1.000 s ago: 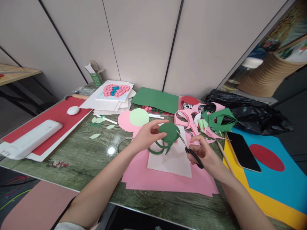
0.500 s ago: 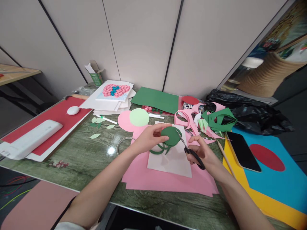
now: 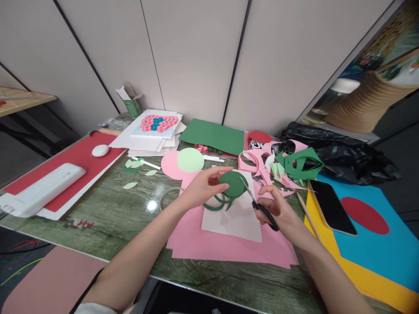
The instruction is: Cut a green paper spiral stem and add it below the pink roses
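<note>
I judge edge-trimming: left hand [image 3: 204, 188] pinches green paper disc [image 3: 233, 185], fingers [image 3: 223, 168] nearly closed; right hand [image 3: 275, 206] grips scissors [image 3: 252, 198] at disc's right edge. Next cut calls for disc rotation.

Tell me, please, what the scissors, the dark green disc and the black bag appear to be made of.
The scissors: silvery blades, apparently metal, with a shine; smooth black handles, probably plastic.
The dark green disc: matte paper or thin card, judging by its flat, even colour.
The black bag: likely thin plastic film, glossy and crumpled.
</note>
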`<state>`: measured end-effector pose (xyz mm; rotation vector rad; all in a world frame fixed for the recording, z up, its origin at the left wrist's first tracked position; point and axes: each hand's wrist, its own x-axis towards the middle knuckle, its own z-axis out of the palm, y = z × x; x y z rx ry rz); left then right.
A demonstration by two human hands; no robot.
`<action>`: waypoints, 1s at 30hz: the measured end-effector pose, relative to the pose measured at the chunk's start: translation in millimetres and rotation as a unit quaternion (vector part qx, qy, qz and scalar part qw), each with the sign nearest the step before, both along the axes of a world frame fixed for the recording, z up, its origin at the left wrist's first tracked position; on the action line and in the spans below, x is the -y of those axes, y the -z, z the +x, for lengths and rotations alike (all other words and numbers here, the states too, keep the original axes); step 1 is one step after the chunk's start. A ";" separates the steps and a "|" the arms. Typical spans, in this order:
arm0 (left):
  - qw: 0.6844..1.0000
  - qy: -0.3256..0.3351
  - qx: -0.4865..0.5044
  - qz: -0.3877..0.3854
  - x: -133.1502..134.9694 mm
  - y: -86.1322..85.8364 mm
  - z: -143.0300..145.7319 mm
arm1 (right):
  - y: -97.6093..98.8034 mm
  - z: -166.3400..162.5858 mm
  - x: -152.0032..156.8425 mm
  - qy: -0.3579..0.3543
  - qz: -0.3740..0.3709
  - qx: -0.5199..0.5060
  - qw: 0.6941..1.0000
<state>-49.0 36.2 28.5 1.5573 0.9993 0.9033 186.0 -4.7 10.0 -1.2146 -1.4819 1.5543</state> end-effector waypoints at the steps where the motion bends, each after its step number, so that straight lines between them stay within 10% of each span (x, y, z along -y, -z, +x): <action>1: 1.000 -0.002 0.001 -0.001 0.0 0.2 -0.1 | -0.1 -0.1 0.1 0.000 0.000 -0.002 1.000; 30: 0.998 -0.034 0.046 -0.018 -2.6 5.3 -2.5 | 0.9 2.7 -0.2 -0.005 -0.009 -0.009 1.000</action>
